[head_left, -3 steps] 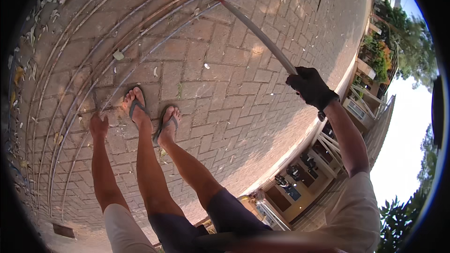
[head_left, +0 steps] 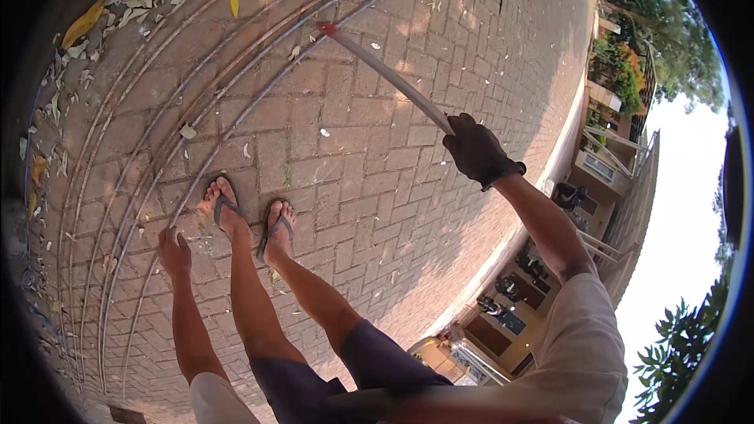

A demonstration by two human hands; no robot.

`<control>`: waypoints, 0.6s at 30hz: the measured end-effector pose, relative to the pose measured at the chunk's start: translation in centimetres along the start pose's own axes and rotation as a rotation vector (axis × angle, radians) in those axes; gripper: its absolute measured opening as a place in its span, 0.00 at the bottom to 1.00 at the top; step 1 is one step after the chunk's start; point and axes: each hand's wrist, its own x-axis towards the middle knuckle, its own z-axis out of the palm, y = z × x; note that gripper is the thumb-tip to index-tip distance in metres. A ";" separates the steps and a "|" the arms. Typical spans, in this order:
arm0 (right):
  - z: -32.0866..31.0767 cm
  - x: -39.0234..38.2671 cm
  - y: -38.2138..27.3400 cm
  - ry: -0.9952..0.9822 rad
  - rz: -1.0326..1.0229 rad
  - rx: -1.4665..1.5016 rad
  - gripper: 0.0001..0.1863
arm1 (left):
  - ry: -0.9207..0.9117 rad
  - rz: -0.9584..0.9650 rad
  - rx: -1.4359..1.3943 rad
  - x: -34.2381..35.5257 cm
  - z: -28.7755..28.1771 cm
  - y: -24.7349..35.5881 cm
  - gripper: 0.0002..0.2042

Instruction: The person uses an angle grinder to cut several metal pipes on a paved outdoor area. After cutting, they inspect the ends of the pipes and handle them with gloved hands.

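My left hand (head_left: pixel 174 250) is bare and low over the brick paving beside my left foot, its fingers closed on the nearest long thin metal rod (head_left: pixel 243 114). The rod curves away on both sides of the hand. In a dark glove, my right hand (head_left: pixel 477 151) grips one end of a long, straight, grey-brown shaft (head_left: pixel 397 78). The shaft slants away to the far left and ends in a red tip (head_left: pixel 327 29). In the picture that tip overlaps the nearest rod; I cannot tell whether they touch.
Several more rods (head_left: pixel 102 161) lie side by side on the paving (head_left: pixel 353 157) at the left. Dry leaves (head_left: pixel 82 25) litter the far left edge. My sandalled feet (head_left: pixel 224 204) stand close to the rods. A building (head_left: pixel 542 283) and parked motorcycles (head_left: pixel 503 286) are at the right.
The whole view has shifted a little. My right hand and the shaft have swung left, bringing the red tip nearer the closest rod. My left hand stays at the rod.
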 end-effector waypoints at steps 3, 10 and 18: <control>2.1 -4.4 -1.5 -0.127 0.613 1.018 0.17 | 0.028 0.049 -0.049 -5.9 -3.2 -1.9 0.15; 3.0 -22.9 -7.5 -0.326 0.857 1.419 0.19 | -0.246 -0.440 -0.086 -16.2 -14.2 -9.7 0.07; 17.7 -37.4 -9.8 -0.772 1.111 1.525 0.22 | -0.067 -0.728 -0.757 -15.3 -26.3 9.0 0.10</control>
